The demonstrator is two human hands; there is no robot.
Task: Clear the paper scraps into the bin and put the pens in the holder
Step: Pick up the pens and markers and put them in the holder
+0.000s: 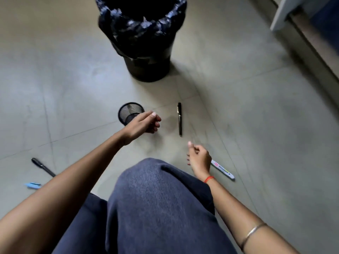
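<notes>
1. Left hand (145,123): fingers loosely curled, nothing seen in it, at the near side of the mesh holder (128,110); contact unclear.
2. Right hand (199,158): loosely curled, thumb up, empty, over one end of the white pen (223,170).
3. Black pen (179,119) lies on the floor between the hands, bin (146,68) beyond.
4. The white pen's coloured label is unreadable.

The floor (256,107) is of large grey tiles with thin joint lines and a soft, dull shine from the light, and in the far right corner stands a pale cabinet (280,13) above a beige strip (315,50).
</notes>
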